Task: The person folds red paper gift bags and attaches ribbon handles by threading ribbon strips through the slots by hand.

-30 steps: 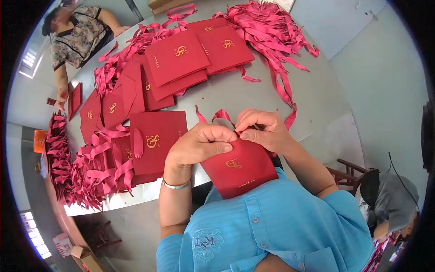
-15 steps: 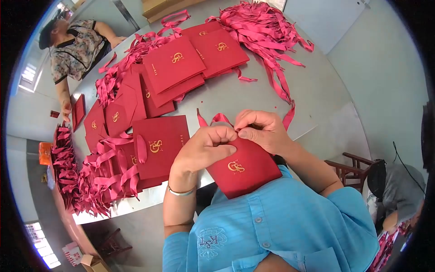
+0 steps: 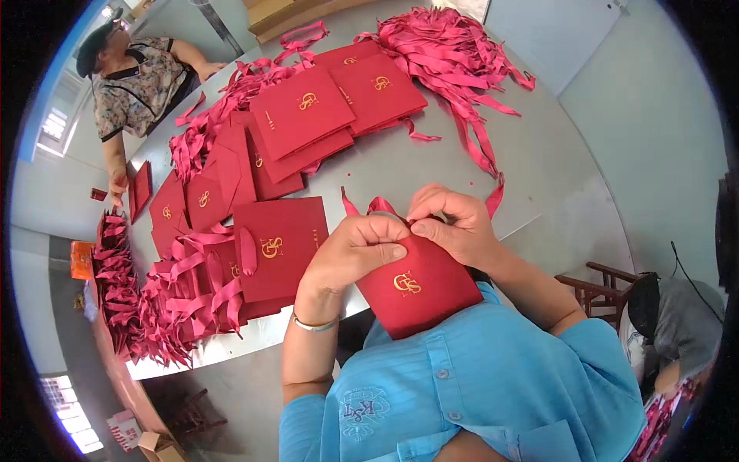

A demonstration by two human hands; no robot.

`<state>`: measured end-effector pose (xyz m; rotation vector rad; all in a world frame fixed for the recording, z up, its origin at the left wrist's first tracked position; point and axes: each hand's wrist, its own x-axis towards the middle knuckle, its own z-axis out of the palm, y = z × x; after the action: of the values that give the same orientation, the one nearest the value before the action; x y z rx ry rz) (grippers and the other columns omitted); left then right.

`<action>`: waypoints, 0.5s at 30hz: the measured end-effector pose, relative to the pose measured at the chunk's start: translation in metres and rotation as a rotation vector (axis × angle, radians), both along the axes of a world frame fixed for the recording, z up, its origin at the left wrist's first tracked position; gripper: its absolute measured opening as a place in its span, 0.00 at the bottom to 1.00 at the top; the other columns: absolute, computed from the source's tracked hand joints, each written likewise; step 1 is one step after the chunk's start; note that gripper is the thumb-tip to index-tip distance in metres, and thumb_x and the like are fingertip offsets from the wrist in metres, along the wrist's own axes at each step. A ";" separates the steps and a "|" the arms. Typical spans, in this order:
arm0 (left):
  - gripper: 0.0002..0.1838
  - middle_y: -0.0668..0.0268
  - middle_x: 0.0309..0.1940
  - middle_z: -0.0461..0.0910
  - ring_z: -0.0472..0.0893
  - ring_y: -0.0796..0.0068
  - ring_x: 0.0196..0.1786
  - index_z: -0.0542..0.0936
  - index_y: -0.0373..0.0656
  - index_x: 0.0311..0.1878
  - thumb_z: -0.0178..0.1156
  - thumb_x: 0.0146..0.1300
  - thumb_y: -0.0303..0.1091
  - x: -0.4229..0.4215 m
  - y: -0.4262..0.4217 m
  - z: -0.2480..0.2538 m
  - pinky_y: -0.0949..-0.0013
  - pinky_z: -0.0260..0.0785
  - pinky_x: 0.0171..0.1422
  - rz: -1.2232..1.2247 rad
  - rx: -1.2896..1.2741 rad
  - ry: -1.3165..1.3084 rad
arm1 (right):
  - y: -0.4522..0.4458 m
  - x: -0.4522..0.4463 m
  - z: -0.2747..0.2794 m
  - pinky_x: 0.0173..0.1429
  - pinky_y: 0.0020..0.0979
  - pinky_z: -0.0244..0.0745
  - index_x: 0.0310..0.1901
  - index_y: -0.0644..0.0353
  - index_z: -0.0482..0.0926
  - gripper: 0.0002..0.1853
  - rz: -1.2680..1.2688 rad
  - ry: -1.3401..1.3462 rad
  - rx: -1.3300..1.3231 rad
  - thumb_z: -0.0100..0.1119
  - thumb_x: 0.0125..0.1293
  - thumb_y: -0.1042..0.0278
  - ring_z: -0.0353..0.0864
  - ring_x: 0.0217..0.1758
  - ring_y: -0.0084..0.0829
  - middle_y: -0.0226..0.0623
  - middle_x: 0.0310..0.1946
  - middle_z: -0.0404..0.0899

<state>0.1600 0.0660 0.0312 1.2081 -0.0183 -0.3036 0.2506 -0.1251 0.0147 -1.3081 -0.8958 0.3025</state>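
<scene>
Head view: by the worktop's [image 3: 454, 162] near edge, my left hand [image 3: 356, 250] grips the bag [image 3: 419, 296] while my right hand [image 3: 456, 229] pinches something unclear at its top, close work seemingly needing a steady hold.

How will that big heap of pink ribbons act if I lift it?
The ribbons would probably sag and trail, since some ends lie limp across the table. Jumbled together, they might snag on one another. Being thin strips, they look light for their bulk.

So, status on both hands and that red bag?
Left hand gripping red paper bag; right hand, fingertips pinched at its top edge; nothing visibly blocking them.
</scene>
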 end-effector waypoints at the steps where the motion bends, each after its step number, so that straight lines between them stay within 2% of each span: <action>1: 0.10 0.66 0.38 0.83 0.80 0.83 0.39 0.81 0.31 0.44 0.63 0.58 0.18 0.000 -0.001 0.000 0.80 0.72 0.46 0.003 -0.009 0.009 | -0.002 0.000 0.002 0.47 0.29 0.72 0.38 0.66 0.79 0.04 0.004 -0.014 0.002 0.64 0.62 0.79 0.77 0.43 0.30 0.38 0.36 0.80; 3: 0.10 0.65 0.38 0.83 0.80 0.82 0.40 0.81 0.31 0.44 0.63 0.58 0.18 0.000 -0.003 -0.001 0.80 0.73 0.47 0.003 -0.020 0.021 | -0.003 -0.001 0.001 0.47 0.29 0.72 0.38 0.66 0.79 0.04 0.004 -0.025 0.001 0.63 0.62 0.79 0.77 0.43 0.30 0.38 0.36 0.80; 5: 0.10 0.65 0.38 0.84 0.81 0.82 0.39 0.81 0.31 0.44 0.63 0.58 0.17 0.001 -0.005 -0.001 0.80 0.73 0.46 0.027 -0.031 0.042 | -0.002 -0.001 -0.003 0.46 0.29 0.72 0.38 0.66 0.79 0.04 -0.003 0.117 0.027 0.63 0.62 0.79 0.77 0.42 0.30 0.38 0.37 0.80; 9: 0.10 0.65 0.39 0.84 0.81 0.81 0.40 0.81 0.32 0.44 0.63 0.58 0.17 0.000 0.000 -0.007 0.80 0.73 0.46 -0.027 -0.073 0.026 | -0.001 -0.001 -0.008 0.46 0.29 0.71 0.38 0.66 0.79 0.04 0.058 0.169 0.035 0.64 0.63 0.78 0.77 0.43 0.30 0.39 0.37 0.80; 11: 0.10 0.66 0.38 0.84 0.80 0.83 0.39 0.82 0.33 0.43 0.64 0.57 0.19 0.001 -0.001 -0.009 0.80 0.72 0.45 -0.003 -0.145 0.026 | 0.000 0.002 -0.012 0.43 0.22 0.69 0.40 0.64 0.82 0.05 0.063 0.100 0.009 0.64 0.63 0.77 0.75 0.39 0.20 0.33 0.38 0.79; 15: 0.10 0.68 0.37 0.83 0.80 0.83 0.37 0.81 0.34 0.42 0.65 0.56 0.20 0.002 0.000 -0.010 0.81 0.70 0.44 -0.031 -0.156 0.038 | 0.004 0.001 -0.012 0.44 0.22 0.69 0.40 0.64 0.82 0.05 0.075 0.103 0.040 0.65 0.63 0.76 0.76 0.40 0.20 0.33 0.38 0.79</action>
<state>0.1616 0.0660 0.0209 1.0474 -0.0269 -0.3458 0.2516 -0.1216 0.0027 -1.2128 -0.8608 0.4052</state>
